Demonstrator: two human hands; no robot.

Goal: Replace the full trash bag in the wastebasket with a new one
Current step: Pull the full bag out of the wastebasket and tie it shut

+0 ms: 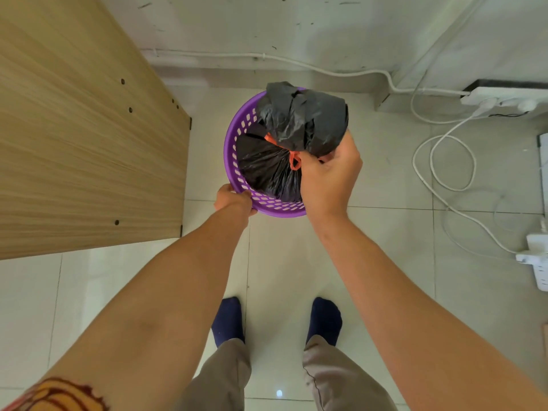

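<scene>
**Both hands on the basket and its tied bag**

I am seeing the right hand (329, 176) at centre frame curling tightly around the gathered neck of the black trash bag (267, 167), just beside its orange tie (293, 161). The bunched top of the bag is bulging above the fist. The left hand (232, 200) is gripping the near rim of the purple wastebasket (237, 126); its fingers are probably wrapping over the edge, though the wrist is hiding them.

The bag is sitting inside the basket, filling most of it. A wooden panel (89, 129) is crowding the left of the frame, near the basket. White cables (444, 161) are trailing across the tiled floor (385, 247) at the right, and open floor is lying between the basket and my socked feet (228, 321) at lower centre.
</scene>
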